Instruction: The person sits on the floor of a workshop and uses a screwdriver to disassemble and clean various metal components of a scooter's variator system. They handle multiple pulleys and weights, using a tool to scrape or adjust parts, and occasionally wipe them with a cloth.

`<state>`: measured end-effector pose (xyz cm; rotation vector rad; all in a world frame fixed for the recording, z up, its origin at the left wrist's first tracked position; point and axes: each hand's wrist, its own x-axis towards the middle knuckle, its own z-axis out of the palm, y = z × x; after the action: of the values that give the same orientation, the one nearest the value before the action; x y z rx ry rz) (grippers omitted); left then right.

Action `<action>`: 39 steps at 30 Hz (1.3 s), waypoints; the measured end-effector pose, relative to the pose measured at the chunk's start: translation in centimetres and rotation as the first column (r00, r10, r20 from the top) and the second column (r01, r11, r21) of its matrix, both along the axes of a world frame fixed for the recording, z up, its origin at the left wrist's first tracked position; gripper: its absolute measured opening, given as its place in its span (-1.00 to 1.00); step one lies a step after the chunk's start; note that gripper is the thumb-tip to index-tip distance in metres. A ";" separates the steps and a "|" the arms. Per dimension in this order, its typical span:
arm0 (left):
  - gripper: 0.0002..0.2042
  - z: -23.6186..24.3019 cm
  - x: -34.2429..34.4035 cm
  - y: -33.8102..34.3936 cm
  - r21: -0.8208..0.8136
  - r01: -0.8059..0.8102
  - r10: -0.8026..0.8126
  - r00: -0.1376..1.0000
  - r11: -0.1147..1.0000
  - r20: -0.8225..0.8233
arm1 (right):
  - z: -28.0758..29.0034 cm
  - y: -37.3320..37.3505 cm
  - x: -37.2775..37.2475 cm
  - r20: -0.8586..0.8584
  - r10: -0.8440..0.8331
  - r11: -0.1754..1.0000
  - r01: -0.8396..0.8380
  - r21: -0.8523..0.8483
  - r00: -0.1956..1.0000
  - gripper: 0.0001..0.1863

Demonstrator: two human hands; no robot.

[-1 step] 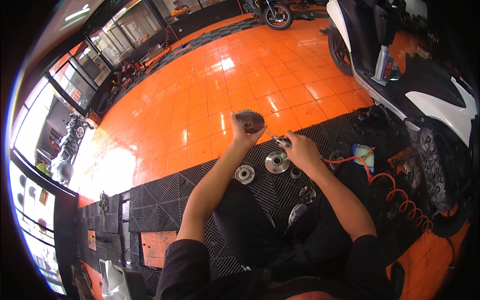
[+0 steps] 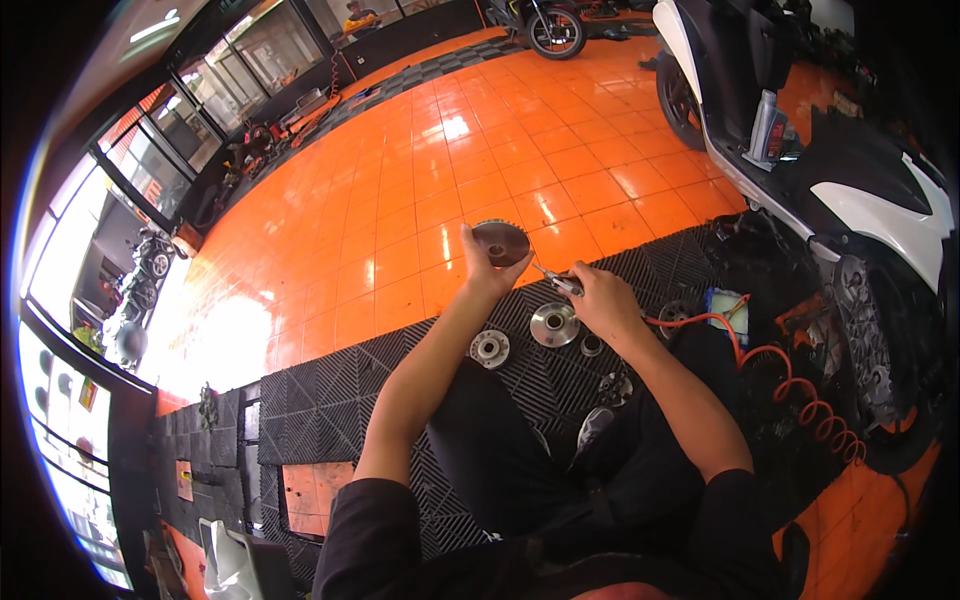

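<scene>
My left hand (image 2: 487, 274) grips a dark, round pulley face (image 2: 500, 243) with a toothed rim and a hole in its centre, held up over the floor. In my right hand (image 2: 604, 302) is an air blow gun (image 2: 566, 284), its thin nozzle pointing toward the pulley face without touching it. Below the hands a shiny silver pulley disc (image 2: 554, 324) lies on the black ribbed mat (image 2: 350, 405). To its left is a smaller metal disc with holes (image 2: 489, 349), and a small ring-shaped part (image 2: 591, 345) sits at its right. A dark, roundish part (image 2: 615, 388) lies nearer my legs.
An orange coiled air hose (image 2: 789, 387) runs off to the right. A white scooter (image 2: 870, 215) stands there with its engine side exposed and a grey bottle (image 2: 765, 130) on its footboard. Orange tiles (image 2: 400, 200) stretch ahead. Another motorcycle (image 2: 555, 32) is parked far back.
</scene>
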<state>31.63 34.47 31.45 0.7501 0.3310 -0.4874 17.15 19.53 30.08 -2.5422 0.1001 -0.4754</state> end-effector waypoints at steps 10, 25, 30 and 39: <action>-0.23 -0.8 0.1 -0.7 -0.001 0.045 -0.045 0.999 0.999 0.003 | -0.6 0.3 0.4 -0.016 0.028 0.998 -0.027 0.051 0.999 -0.78; -0.12 -4.4 2.4 0.1 0.121 0.155 -0.147 0.987 0.981 -0.068 | 1.4 -0.4 -0.5 -0.155 0.113 0.981 -0.085 0.175 0.981 -0.68; -0.14 -4.0 1.6 -0.6 0.295 0.166 -0.162 0.986 0.941 -0.037 | 1.1 -1.3 -0.7 -0.125 0.111 0.970 -0.080 0.228 0.986 -0.68; -0.50 -5.8 4.2 1.4 0.399 0.120 -0.156 0.986 0.909 0.060 | 1.8 -0.4 -0.9 -0.130 0.116 0.973 -0.086 0.215 0.985 -0.68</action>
<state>35.79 35.89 25.70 1.1924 0.2951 -0.5250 16.27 19.13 31.83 -2.3586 0.0682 -0.2303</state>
